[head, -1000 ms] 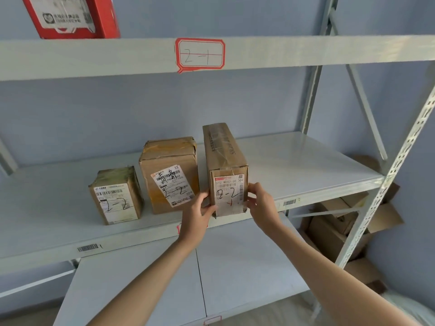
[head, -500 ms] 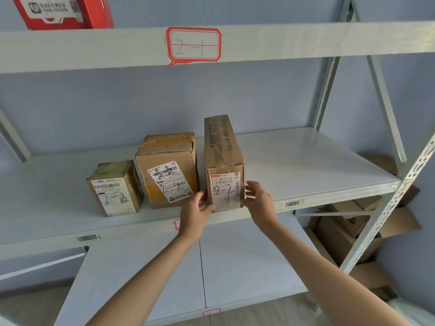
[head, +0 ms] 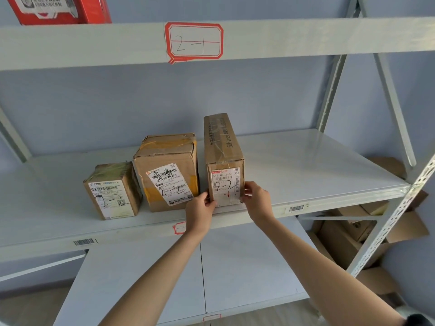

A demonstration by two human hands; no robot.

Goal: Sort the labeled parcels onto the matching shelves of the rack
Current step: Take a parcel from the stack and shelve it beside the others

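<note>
Head view, the only view. A long narrow parcel (head: 223, 158) stands on the middle shelf (head: 306, 165) at centre frame, its short end facing the camera with a label handwritten "2-2". The left hand (head: 200, 211) touches the lower left edge of that end face; the right hand (head: 257, 200) touches the lower right edge. Each hand's grip is pressed against the carton's sides, fingers (head: 249, 188) curled at the corners — the parcel is held between the two hands while resting on the shelf near its front lip.

Just left of it, close but with a thin gap, sits a medium parcel (head: 168, 171) with a tilted label also marked "2-2". Further left, apart from the medium one, sits a small parcel (head: 113, 190) with the same marking. All three stand upright on the same shelf.

The beam above carries a red-bordered tag (head: 194, 41) reading "2-1". A red box (head: 58, 8) shows in the upper left of the frame, on the shelf above. A lower shelf (head: 146, 278) fills the bottom centre. At lower right, beyond the rack upright (head: 395, 220), lie loose cardboard cartons (head: 348, 236) — contents not discernible.
</note>
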